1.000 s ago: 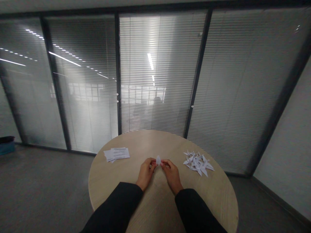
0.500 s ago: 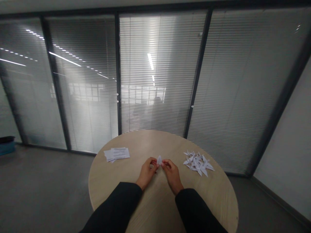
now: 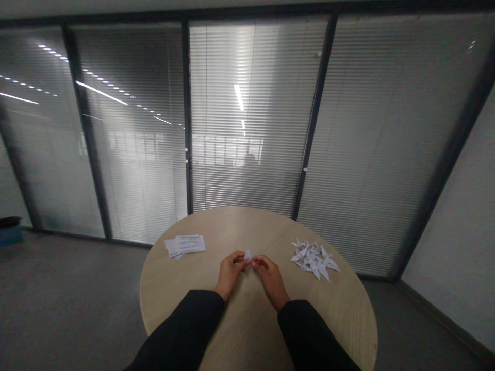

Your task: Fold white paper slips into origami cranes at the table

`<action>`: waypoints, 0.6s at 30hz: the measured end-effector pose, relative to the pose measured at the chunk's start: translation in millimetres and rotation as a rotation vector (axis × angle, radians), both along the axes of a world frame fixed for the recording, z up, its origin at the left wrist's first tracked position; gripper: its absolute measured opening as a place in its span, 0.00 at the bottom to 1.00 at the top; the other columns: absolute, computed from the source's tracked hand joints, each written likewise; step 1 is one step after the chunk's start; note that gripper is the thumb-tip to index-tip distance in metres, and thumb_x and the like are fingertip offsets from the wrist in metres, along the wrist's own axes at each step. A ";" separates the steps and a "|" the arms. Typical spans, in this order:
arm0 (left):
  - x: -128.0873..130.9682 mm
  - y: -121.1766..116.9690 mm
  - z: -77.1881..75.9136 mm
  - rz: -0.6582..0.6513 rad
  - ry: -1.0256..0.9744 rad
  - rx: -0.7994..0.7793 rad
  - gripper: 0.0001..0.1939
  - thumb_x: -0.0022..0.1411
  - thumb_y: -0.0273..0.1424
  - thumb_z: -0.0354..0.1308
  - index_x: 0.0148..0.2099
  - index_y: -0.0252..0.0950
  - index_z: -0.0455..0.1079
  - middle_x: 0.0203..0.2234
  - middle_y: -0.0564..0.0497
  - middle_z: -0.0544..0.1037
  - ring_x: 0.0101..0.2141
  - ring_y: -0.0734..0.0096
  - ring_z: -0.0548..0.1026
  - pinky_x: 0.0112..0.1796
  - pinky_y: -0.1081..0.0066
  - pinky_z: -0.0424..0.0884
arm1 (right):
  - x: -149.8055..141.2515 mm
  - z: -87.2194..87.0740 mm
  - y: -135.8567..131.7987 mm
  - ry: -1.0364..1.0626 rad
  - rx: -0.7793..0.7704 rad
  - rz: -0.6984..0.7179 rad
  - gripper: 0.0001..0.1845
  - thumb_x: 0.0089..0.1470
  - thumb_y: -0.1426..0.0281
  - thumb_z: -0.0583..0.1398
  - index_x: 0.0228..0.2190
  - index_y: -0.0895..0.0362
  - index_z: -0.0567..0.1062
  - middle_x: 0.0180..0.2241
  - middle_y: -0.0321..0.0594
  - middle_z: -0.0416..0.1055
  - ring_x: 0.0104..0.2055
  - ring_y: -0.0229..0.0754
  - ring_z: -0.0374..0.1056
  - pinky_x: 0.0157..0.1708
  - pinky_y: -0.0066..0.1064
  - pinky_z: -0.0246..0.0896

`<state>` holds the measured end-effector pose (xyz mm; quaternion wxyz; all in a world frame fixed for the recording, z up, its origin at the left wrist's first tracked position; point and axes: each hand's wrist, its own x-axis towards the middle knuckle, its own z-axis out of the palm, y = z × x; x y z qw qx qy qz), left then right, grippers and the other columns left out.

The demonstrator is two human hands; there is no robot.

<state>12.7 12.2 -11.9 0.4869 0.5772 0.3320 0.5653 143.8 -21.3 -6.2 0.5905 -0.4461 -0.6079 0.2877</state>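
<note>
Between my fingertips is a small folded piece of white paper (image 3: 248, 255), its pointed tip facing up. My left hand (image 3: 231, 271) pinches it from the left, fingers closed. From the other side my right hand (image 3: 269, 277) grips its lower right edge between thumb and fingers. Both hands are over the middle of the round wooden table (image 3: 247, 335). The fingers cover the paper's lower part, and its finer folds are too small to make out.
A pile of white folded-paper cranes (image 3: 315, 259) lies on the table's right side. Several printed paper sheets (image 3: 190, 244) lie overlapped at the left. Behind the table stands a glass partition with blinds (image 3: 247, 113). A blue bin (image 3: 10, 232) is on the floor far left.
The folded paper has turned and shifted slightly left, showing a narrower pointed shape. My fingers have moved closer together around it. The pile and the sheets are unmoved.
</note>
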 end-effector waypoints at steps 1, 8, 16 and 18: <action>-0.4 0.4 -0.2 0.015 0.005 -0.004 0.18 0.44 0.40 0.65 0.33 0.31 0.73 0.25 0.46 0.78 0.27 0.69 0.74 0.25 0.74 0.69 | -0.1 -0.3 -0.1 -0.012 0.003 -0.007 0.17 0.46 0.54 0.61 0.29 0.56 0.74 0.29 0.42 0.75 0.34 0.47 0.71 0.36 0.36 0.66; -2.3 -2.3 3.6 0.016 0.091 -0.025 0.19 0.43 0.43 0.64 0.31 0.31 0.74 0.25 0.46 0.78 0.25 0.69 0.74 0.24 0.74 0.68 | -0.3 -1.3 0.4 0.028 0.032 -0.091 0.17 0.46 0.59 0.61 0.36 0.56 0.74 0.37 0.44 0.74 0.40 0.47 0.70 0.38 0.35 0.67; -1.0 -3.9 -2.2 -0.037 0.237 0.009 0.15 0.46 0.40 0.62 0.29 0.32 0.74 0.20 0.48 0.77 0.22 0.71 0.73 0.24 0.74 0.67 | 2.3 -0.3 -0.4 0.009 0.017 -0.062 0.13 0.46 0.60 0.62 0.30 0.57 0.77 0.33 0.44 0.76 0.33 0.46 0.72 0.36 0.36 0.66; -1.2 -4.4 -2.0 -0.048 0.255 -0.004 0.13 0.46 0.39 0.62 0.28 0.32 0.74 0.20 0.49 0.77 0.21 0.72 0.73 0.25 0.74 0.67 | 3.3 -1.4 0.8 -0.006 0.022 -0.081 0.14 0.46 0.59 0.62 0.29 0.57 0.77 0.32 0.44 0.76 0.33 0.46 0.71 0.35 0.36 0.66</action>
